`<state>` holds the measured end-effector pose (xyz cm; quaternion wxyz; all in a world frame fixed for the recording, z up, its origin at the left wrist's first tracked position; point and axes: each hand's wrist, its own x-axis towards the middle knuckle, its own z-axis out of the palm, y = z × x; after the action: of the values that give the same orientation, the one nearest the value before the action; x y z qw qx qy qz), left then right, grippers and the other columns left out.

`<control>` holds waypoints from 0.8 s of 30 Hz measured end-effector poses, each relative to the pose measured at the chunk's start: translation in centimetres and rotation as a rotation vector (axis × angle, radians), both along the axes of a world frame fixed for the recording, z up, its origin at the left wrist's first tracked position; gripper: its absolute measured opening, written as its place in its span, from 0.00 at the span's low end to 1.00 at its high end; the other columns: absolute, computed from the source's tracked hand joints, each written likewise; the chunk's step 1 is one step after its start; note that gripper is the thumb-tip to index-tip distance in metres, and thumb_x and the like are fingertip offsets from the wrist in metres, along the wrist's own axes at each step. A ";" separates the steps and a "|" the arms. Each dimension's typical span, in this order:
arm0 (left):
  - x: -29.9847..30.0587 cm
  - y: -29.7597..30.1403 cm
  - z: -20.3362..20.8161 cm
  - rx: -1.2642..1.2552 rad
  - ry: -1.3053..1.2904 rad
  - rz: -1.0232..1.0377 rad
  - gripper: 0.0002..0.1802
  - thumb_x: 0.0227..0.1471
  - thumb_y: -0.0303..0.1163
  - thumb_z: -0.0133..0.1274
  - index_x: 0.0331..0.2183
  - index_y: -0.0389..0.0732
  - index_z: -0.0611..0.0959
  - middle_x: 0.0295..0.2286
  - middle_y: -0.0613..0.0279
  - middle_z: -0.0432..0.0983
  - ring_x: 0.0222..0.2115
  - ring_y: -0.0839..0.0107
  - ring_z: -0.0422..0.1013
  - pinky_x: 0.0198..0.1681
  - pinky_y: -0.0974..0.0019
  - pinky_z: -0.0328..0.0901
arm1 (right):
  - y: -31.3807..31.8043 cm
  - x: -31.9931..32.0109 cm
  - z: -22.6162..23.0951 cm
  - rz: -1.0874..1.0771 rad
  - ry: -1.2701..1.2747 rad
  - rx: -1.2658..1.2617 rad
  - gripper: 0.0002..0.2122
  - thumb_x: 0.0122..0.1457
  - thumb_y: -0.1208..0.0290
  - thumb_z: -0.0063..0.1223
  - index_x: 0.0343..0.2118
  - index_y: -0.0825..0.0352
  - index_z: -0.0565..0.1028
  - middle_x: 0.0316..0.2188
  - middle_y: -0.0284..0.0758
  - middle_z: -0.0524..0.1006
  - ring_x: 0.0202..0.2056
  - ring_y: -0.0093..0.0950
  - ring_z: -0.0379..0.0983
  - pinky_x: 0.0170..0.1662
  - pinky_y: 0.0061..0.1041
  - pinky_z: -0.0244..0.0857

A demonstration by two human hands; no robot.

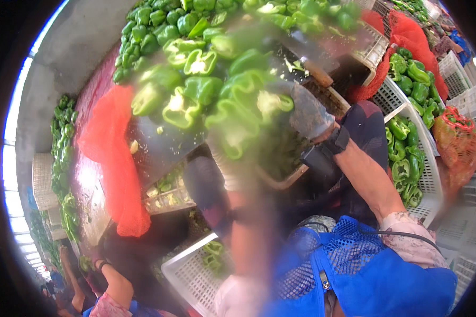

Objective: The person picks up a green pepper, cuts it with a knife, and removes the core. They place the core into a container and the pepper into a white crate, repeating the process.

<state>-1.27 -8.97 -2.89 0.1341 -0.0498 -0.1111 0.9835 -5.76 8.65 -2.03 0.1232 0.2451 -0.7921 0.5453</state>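
Observation:
Cut green bell peppers (198, 90), several showing pale seed cores, are bunched between my two gloved hands above a metal surface (161, 137). My left hand (223, 168), in a pale glove, is blurred; pepper halves cover its fingers and seem to be held there. On the other side my right hand (309, 113), in a grey soiled glove, curves with its fingers against a pepper half (274, 103). Just beyond the right hand lies a wooden-handled knife (317, 73). A smeared patch hides much of the middle.
Whole green peppers (158, 26) are heaped at the back. Red mesh (116, 164) drapes at left. Crates of peppers (407, 158) stand at right beside a full mesh sack (456, 145). A white crate (193, 269) sits below; another person's arm (116, 282) is at lower left.

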 end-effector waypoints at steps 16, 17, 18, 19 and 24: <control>-1.3 -3.1 -1.9 -0.265 -0.043 0.251 0.31 0.50 0.55 0.53 0.50 0.46 0.73 0.45 0.59 0.72 0.45 0.55 0.68 0.44 0.39 0.69 | -3.6 -9.8 3.9 -0.465 0.375 0.756 0.17 0.49 0.69 0.63 0.45 0.63 0.77 0.42 0.41 0.76 0.43 0.35 0.73 0.50 0.32 0.66; -1.4 -3.3 -2.0 -0.340 -0.072 0.271 0.30 0.51 0.54 0.53 0.50 0.46 0.73 0.44 0.59 0.72 0.45 0.54 0.68 0.43 0.38 0.68 | -4.0 -9.1 3.5 -0.454 0.372 0.759 0.17 0.49 0.69 0.63 0.45 0.63 0.77 0.42 0.41 0.76 0.43 0.35 0.73 0.50 0.32 0.66; -1.0 -4.3 -1.9 -0.346 -0.083 0.301 0.30 0.51 0.54 0.53 0.50 0.46 0.73 0.44 0.59 0.72 0.45 0.54 0.68 0.43 0.38 0.68 | -5.7 -7.0 3.7 -0.078 0.448 0.501 0.16 0.50 0.69 0.62 0.43 0.63 0.78 0.40 0.41 0.77 0.43 0.34 0.73 0.50 0.31 0.66; -1.2 -4.2 -2.1 -0.367 -0.046 0.284 0.29 0.51 0.53 0.53 0.50 0.45 0.73 0.43 0.58 0.73 0.43 0.55 0.69 0.43 0.42 0.69 | -6.0 -4.9 3.8 0.264 0.501 0.256 0.14 0.51 0.70 0.61 0.41 0.64 0.79 0.39 0.40 0.77 0.43 0.34 0.73 0.50 0.30 0.66; 1.1 -2.3 0.6 -0.500 0.019 0.134 0.22 0.58 0.46 0.49 0.47 0.39 0.75 0.40 0.54 0.74 0.40 0.66 0.72 0.44 0.64 0.70 | -6.4 0.7 0.9 0.221 0.212 0.371 0.12 0.47 0.74 0.58 0.37 0.67 0.79 0.34 0.39 0.77 0.42 0.36 0.73 0.46 0.32 0.68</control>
<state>-0.18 -11.26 -2.31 0.0531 -0.0647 0.1336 0.9875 -5.10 2.25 -1.15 0.0981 0.4048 -0.8296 0.3719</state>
